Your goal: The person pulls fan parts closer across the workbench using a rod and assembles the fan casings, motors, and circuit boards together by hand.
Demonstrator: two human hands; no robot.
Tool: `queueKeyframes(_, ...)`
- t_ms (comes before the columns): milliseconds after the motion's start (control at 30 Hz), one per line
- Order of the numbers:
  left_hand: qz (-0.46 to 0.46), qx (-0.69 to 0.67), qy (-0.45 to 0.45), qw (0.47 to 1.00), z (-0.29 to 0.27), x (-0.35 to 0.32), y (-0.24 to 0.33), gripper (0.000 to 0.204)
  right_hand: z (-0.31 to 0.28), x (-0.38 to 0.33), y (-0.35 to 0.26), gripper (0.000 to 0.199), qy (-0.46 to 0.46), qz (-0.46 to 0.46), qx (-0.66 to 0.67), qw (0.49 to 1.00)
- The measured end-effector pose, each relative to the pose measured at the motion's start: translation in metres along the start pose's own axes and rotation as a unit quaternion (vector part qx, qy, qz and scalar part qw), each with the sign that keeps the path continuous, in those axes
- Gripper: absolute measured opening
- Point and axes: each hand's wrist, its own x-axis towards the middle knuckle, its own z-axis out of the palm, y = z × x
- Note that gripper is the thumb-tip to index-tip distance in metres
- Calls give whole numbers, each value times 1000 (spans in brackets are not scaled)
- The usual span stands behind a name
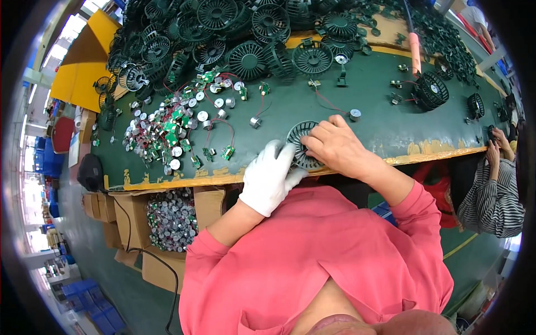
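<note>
Fan grille (298, 146), dark and round, lies flat at the tabletop's (368, 125) near edge, pinned between both hands: gloved left hand (269, 177) steadies its rim while bare right hand (335, 146) presses on top.
</note>
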Motion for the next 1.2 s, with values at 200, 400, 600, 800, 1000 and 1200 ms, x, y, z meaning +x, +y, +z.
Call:
queueKeyframes(200, 17, 25, -33, 999, 8, -2, -17, 28, 2, 8, 7, 28, -81, -42, -21, 996)
queueKeyframes(400, 56, 17, -20, 998, 4, 4, -28, 22, 2, 15, 8, 31, -110, -61, -13, 992)
queueKeyframes(600, 40, -3, -24, 999, 5, 0, -30, 26, 4, 18, 3, 28, -134, -68, -49, 987)
queueKeyframes(800, 54, 2, -43, 998, 5, -4, -29, 24, -1, 20, -5, 21, -123, -52, -59, 989)
queueKeyframes(1000, 77, 20, -21, 997, 8, -2, -30, 22, -3, 24, 8, 26, -200, -4, 17, 980)
queueKeyframes(1200, 101, 3, 17, 995, 11, 0, -33, 23, -1, -23, -6, 55, -21, -1, 45, 999)
